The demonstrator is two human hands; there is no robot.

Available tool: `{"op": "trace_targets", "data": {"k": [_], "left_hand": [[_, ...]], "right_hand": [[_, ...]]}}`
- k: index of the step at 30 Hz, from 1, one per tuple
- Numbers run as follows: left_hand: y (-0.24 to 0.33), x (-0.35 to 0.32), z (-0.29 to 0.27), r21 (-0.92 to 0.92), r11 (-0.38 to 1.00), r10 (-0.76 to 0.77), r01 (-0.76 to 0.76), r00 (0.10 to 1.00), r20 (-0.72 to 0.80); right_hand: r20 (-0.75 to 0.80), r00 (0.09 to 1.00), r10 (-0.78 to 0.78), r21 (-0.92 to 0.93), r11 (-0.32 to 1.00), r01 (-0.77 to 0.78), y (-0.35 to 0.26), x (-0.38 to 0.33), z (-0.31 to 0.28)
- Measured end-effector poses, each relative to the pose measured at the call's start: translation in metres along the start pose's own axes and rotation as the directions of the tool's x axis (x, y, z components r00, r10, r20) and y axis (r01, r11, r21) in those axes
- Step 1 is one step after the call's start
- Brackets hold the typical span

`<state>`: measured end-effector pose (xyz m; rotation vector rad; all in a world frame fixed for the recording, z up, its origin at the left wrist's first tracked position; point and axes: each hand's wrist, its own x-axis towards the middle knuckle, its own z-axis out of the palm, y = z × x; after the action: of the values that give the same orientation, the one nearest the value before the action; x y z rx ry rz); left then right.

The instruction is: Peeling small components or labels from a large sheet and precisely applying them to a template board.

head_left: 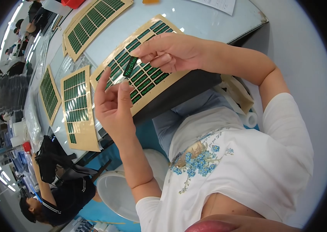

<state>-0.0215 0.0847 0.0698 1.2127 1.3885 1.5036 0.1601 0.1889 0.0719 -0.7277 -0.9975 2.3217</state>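
Glossy table (198, 23), right hand (177, 52) pinching green-lettered label (130, 68), left hand (113, 106) spread just beside

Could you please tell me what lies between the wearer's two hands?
In the head view, a dark green-lettered label lies between the left hand and right hand, above a label sheet.

We see glossy green-and-black labels (145, 83) on papery tan sheets (81, 136) — our tabletop (202, 20) smooth and shiny, the bucket (116, 189) plastic-looking, our T-shirt (252, 158) matt cloth.
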Motion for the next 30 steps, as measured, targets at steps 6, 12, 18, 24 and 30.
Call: {"op": "trace_targets", "data": {"k": [6,12,18,24,30], "left_hand": [[0.0,-0.003,0.0,-0.056,0.997,0.043,-0.044,0.999,-0.021],[-0.004,-0.003,-0.001,-0.065,0.997,0.043,-0.044,0.999,-0.028],[-0.002,-0.004,-0.002,-0.064,0.997,0.04,-0.041,0.999,-0.027],[-0.003,-0.004,-0.002,-0.077,0.996,0.039,-0.04,0.999,-0.018],[-0.001,-0.005,-0.001,-0.09,0.996,0.027,-0.028,1.0,-0.01]], "right_hand": [[0.014,1.0,0.012,0.032,0.999,-0.012,0.003,0.0,0.0],[0.004,1.0,0.019,-0.009,1.0,-0.019,0.003,-0.003,0.006],[-0.005,1.0,0.012,-0.02,1.0,-0.012,0.001,-0.004,0.01],[0.007,1.0,0.015,0.006,1.0,-0.015,0.002,-0.004,0.011],[0.022,0.999,0.037,0.016,0.999,-0.037,0.001,-0.005,0.012]]}}
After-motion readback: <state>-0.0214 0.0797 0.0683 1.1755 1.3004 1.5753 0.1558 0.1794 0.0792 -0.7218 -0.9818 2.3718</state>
